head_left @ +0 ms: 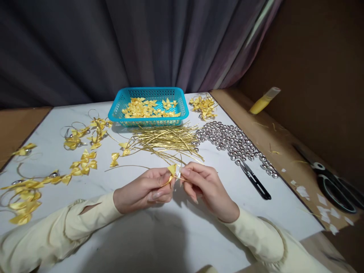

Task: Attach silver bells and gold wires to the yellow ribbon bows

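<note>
Near the middle of the table, my left hand (152,185) pinches a yellow ribbon bow (172,169) between thumb and fingers. A thin gold cord runs from this bow toward my right hand (203,184). Thumb and forefinger of that hand are closed on the cord's end, beside a small whitish bit I cannot make out. Just beyond both hands lies a heap of gold cords (167,140). Two loose yellow bows (114,159) rest to the left of the heap.
A blue basket (112,113) of yellow bows stands at the back. Small silver bells (227,138) are heaped right, by black thread snips (256,182). Bows with cord loops (72,141) lie left, more back right (203,106). Scissors (332,189), paper scraps and a glue bottle (263,101) lie far right.
</note>
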